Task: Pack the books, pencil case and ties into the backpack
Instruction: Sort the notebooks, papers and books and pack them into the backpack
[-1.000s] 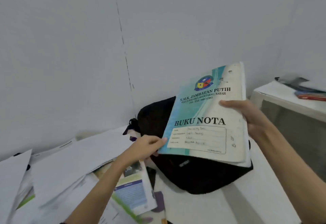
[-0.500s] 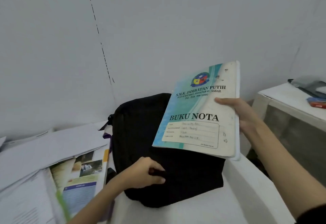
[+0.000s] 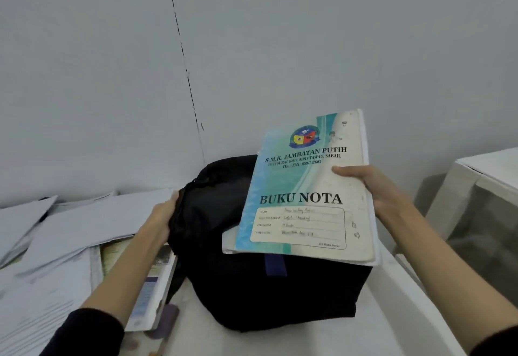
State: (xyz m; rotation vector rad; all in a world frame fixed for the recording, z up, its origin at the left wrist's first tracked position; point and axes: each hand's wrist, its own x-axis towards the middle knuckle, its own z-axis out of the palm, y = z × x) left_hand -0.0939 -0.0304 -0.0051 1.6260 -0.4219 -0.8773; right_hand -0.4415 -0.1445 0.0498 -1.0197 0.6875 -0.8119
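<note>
Right hand is pinching the worn blue-and-cream paper notebook, thumb on top, while left hand is gripping the black fabric backpack beside its fingers — best opening it wider first.

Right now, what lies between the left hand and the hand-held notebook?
In the head view, only the black fabric backpack lies between the left hand, gripping its side, and the teal-and-cream notebook.

The backpack is black cloth — matt, soft and creased where it folds. The notebook has a smooth card cover with a faint sheen, scuffed and stained along its pale side. Loose paper sheets look matt; a glossy printed book lies under them. The table — smooth white, plastic-looking.
</note>
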